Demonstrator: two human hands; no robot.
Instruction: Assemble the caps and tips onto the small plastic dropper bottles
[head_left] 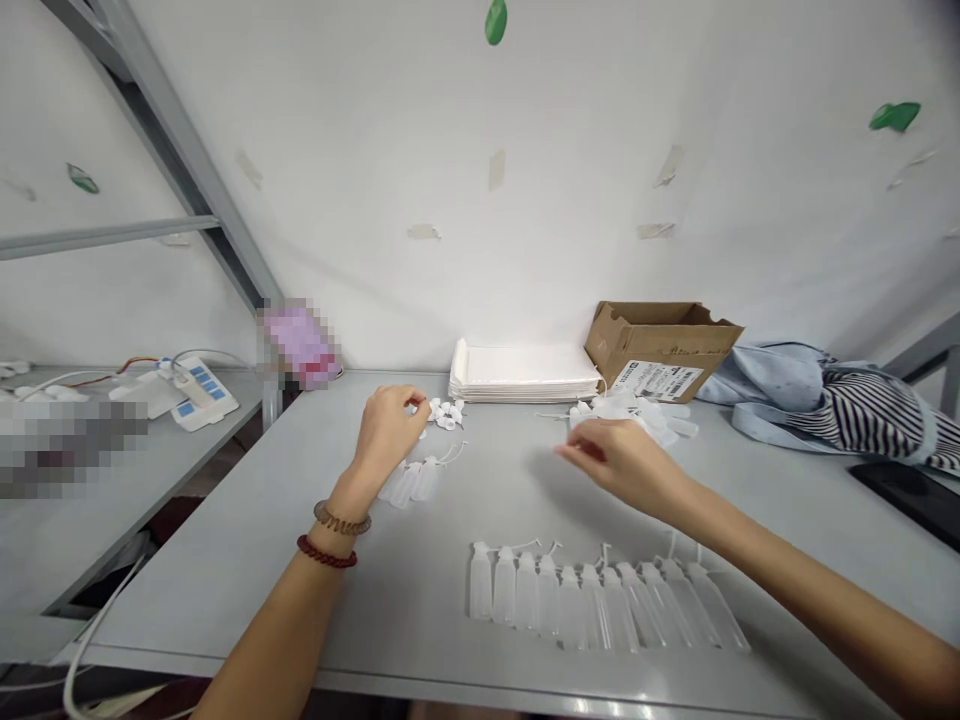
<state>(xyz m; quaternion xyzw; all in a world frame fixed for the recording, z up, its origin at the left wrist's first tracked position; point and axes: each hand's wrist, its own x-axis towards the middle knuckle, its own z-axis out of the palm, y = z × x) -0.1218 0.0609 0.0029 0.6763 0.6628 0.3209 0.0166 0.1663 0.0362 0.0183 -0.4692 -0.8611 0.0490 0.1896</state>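
Fingers of the left hand (391, 425) are curled toward the thumb just beside the loose caps (448, 412); whether anything is pinched cannot be told. On the right hand (616, 455), thumb and fingers are drawn together above the table (405, 600); what is held, if anything, cannot be made out. Caps so small could be scattered by a brush of the fingertips. Just beside the left wrist (355, 488), about 3 bottles (407, 485) are laid, partly hidden; by a dropped wrist they could be pushed askew. Nearer the front edge, about 11 more are set in a row (548, 600). Its right end is crossed by the right forearm (795, 578), so straps (531, 544) could be snagged, and bottles nudged edgeward, if the arm were lowered. Farther back, a pale heap (637, 405) is crowded before the box (667, 345); by a hurried pull, several pieces could be dragged out together.
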